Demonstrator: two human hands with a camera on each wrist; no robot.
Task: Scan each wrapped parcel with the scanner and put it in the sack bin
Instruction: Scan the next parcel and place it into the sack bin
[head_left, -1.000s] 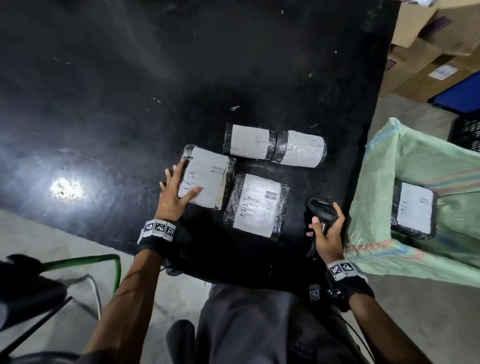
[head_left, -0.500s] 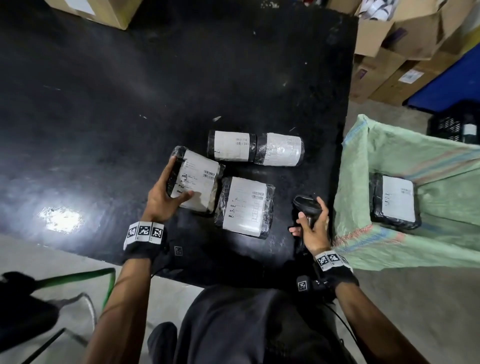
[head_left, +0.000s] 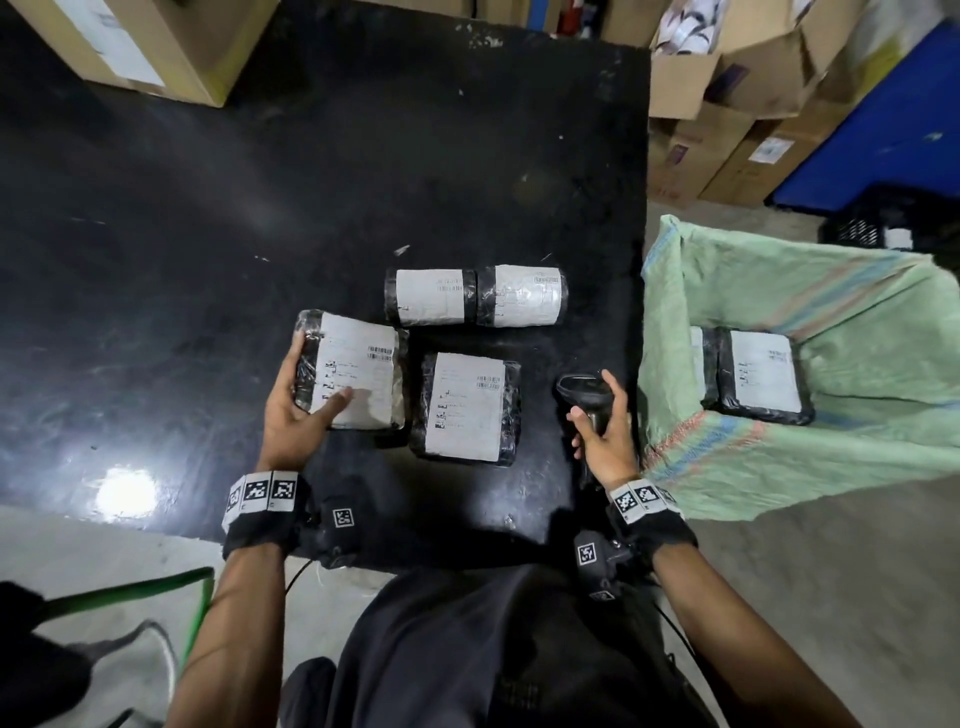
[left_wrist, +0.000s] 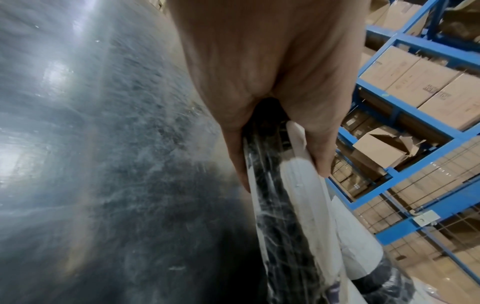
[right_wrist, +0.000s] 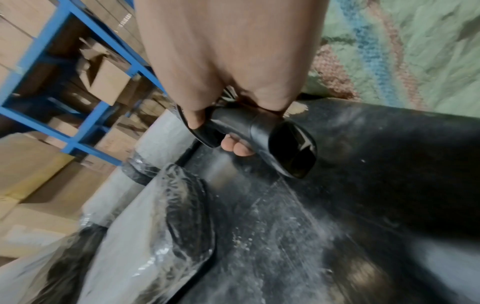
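Note:
My left hand (head_left: 306, 400) grips a black wrapped parcel with a white label (head_left: 358, 374), thumb on the label and fingers under its left edge; the left wrist view shows the parcel's edge (left_wrist: 283, 205) pinched in that hand (left_wrist: 283, 176). My right hand (head_left: 602, 431) holds the black scanner (head_left: 584, 395) by its handle above the table's right edge; its window (right_wrist: 296, 152) faces the tabletop. A second flat parcel (head_left: 467, 408) lies between my hands. Two rolled parcels (head_left: 475, 296) lie side by side behind it. Another parcel (head_left: 761, 374) lies in the green sack bin (head_left: 810, 457).
The black table (head_left: 260, 182) has bare surface to the left and back. Cardboard boxes (head_left: 727, 93) stand at the back right, another box (head_left: 140, 47) at the back left. Blue shelving with cartons (left_wrist: 415, 82) stands beyond. A green cable (head_left: 156, 582) runs over the floor.
My left hand went from resting flat on the parcel to gripping it and tilting its left edge up off the table. The right hand keeps holding the scanner. My view tilted forward.

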